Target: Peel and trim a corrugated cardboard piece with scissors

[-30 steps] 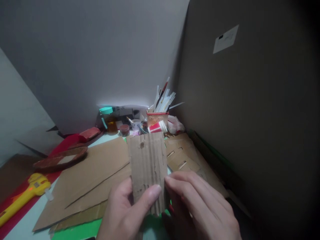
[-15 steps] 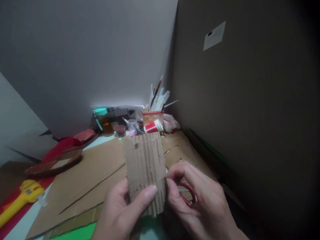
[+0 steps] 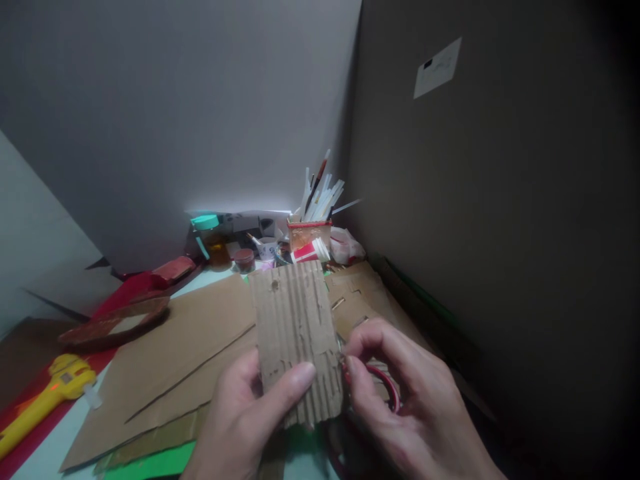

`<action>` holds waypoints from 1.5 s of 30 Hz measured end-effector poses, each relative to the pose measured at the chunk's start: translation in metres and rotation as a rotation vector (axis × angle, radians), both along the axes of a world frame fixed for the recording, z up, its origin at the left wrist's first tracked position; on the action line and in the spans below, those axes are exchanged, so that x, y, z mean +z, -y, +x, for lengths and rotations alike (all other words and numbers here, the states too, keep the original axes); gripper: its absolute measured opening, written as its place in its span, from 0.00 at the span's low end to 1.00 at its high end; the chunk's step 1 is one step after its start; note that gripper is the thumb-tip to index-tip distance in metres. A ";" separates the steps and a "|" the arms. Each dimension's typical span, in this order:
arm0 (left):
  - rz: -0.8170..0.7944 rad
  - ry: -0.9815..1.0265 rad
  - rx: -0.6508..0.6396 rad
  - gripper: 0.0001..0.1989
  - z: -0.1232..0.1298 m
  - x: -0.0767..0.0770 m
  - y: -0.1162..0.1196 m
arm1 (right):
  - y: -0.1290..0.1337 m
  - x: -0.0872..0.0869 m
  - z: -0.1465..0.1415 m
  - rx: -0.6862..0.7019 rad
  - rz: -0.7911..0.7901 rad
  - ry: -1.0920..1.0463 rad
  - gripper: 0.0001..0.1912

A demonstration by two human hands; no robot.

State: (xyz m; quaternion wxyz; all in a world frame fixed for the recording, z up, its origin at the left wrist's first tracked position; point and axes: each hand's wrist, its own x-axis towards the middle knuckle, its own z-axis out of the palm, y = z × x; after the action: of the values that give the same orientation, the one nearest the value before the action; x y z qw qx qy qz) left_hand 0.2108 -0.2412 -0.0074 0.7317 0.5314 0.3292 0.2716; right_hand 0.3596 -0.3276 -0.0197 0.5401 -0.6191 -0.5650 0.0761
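Observation:
A piece of corrugated cardboard (image 3: 295,320) with its ridges bared stands upright in my left hand (image 3: 255,407), the thumb pressed across its lower front. At the cardboard's right edge is my right hand (image 3: 400,393), thumb and index finger pinched together close to the edge. Whether a scrap lies between those fingertips is too small to tell. Red-handled scissors (image 3: 391,385) hang in the same right hand, one loop showing behind the thumb; their blades are mostly hidden.
Large cardboard sheets (image 3: 190,347) cover the table. A yellow glue gun (image 3: 65,380) lies at the left, near a brown oval tray (image 3: 155,307). Behind stand a jar with a turquoise lid (image 3: 206,223), small cups and a box (image 3: 300,235) of white sticks.
My right hand has moved slightly right and away from the cardboard's edge. The whole view has shifted a little, and the cardboard tilts slightly differently.

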 end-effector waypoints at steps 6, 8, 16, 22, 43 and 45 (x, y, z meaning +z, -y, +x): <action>-0.008 0.015 0.004 0.15 0.000 0.006 -0.002 | 0.000 0.000 0.003 -0.111 0.130 0.045 0.05; -0.008 0.023 -0.001 0.17 0.000 0.006 -0.003 | -0.003 -0.001 0.004 -0.127 0.182 0.169 0.08; -0.059 -0.029 0.007 0.19 -0.003 -0.001 -0.003 | -0.006 -0.006 0.002 -0.113 0.279 0.423 0.09; -0.008 -0.051 0.045 0.17 -0.002 -0.001 0.003 | -0.003 -0.013 0.002 -0.009 0.305 0.516 0.14; -0.039 -0.071 0.000 0.15 -0.004 -0.005 0.002 | -0.003 -0.009 0.000 -0.037 0.190 0.316 0.07; -0.074 -0.066 -0.002 0.16 -0.004 -0.002 0.002 | -0.002 -0.007 0.000 -0.027 0.148 0.250 0.06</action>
State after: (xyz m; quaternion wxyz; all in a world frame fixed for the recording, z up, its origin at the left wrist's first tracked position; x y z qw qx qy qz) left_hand 0.2069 -0.2429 -0.0095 0.7399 0.5130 0.3623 0.2410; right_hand 0.3597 -0.3254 -0.0270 0.5106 -0.5900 -0.6234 -0.0509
